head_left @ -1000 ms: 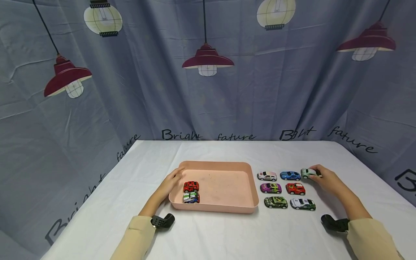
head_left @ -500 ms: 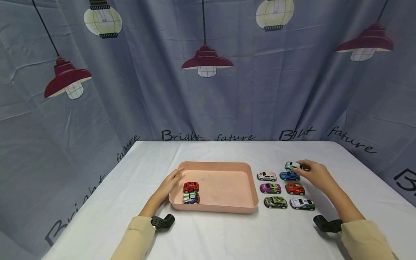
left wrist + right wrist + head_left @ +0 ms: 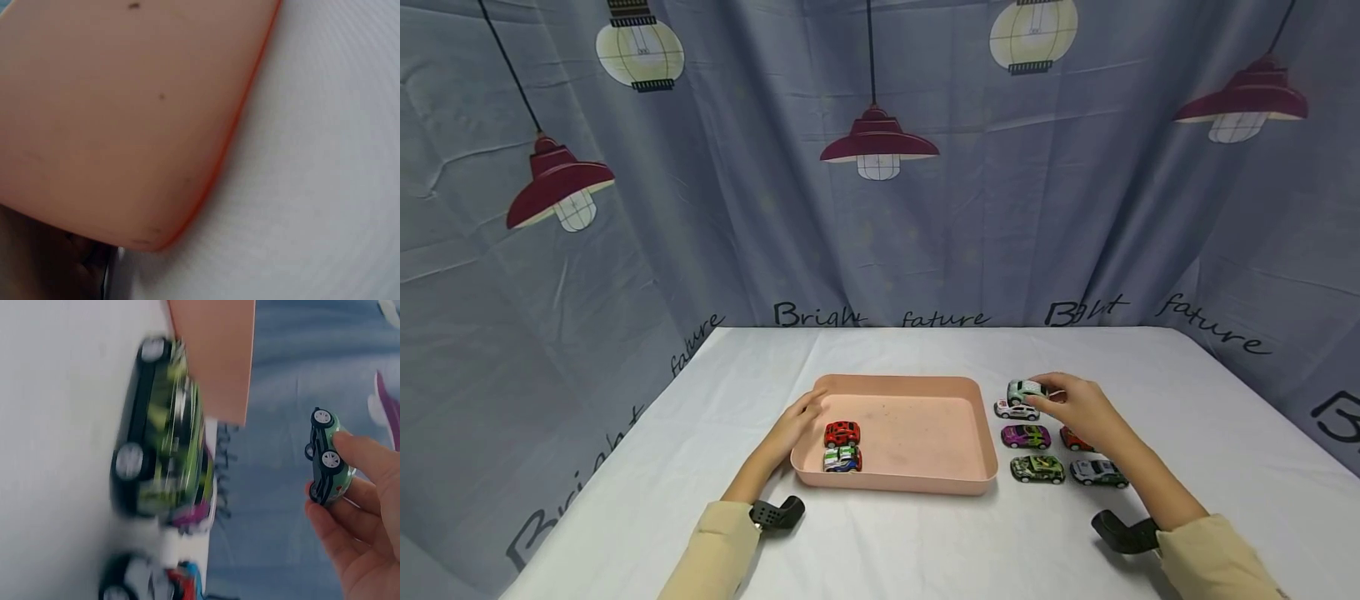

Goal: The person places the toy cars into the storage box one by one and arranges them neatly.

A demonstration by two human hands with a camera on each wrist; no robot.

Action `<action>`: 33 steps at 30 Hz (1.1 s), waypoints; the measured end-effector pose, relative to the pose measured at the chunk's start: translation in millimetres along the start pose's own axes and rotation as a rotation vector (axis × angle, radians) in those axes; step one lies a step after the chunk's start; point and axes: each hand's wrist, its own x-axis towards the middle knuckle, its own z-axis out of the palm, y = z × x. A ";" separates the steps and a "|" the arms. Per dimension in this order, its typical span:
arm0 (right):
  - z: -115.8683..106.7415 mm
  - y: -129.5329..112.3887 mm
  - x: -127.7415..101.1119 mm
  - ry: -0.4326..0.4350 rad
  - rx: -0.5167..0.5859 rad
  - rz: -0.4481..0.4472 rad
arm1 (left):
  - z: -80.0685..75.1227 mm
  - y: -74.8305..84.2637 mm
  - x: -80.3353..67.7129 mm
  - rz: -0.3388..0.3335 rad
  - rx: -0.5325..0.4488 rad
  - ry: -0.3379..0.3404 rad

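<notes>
Right hand (image 3: 1078,408) pinches pale green toy car (image 3: 1026,389) above car rows. Left hand (image 3: 797,417) rests relaxed on pink tray (image 3: 925,482) rim. Backdrop (image 3: 880,250) text: "Bright fature".

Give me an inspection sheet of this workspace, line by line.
Surface: table under a white cloth.
Job's things: pale green toy car in the right hand's grip, above the table; pink tray holding a red car and a white-green car.
Clutter: five cars in rows right of the tray, one more possibly hidden.
Hands: right hand pinches the car; left hand rests on the tray's left rim.
Cables: nothing seen.
Surroundings: blue curtain printed with lamps.
</notes>
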 end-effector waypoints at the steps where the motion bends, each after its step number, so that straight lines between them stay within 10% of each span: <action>1: 1.3 -4.0 -0.6 -0.003 0.003 -0.009 | 0.0 0.4 -0.2 -0.001 -0.004 0.000; 21: 42.8 -68.5 -1.4 -0.101 0.082 -0.132 | 3.1 -36.4 21.1 0.003 -0.019 0.034; 33: 71.3 -92.8 3.9 -0.115 0.130 -0.269 | 0.8 -12.3 8.0 0.001 -0.021 0.016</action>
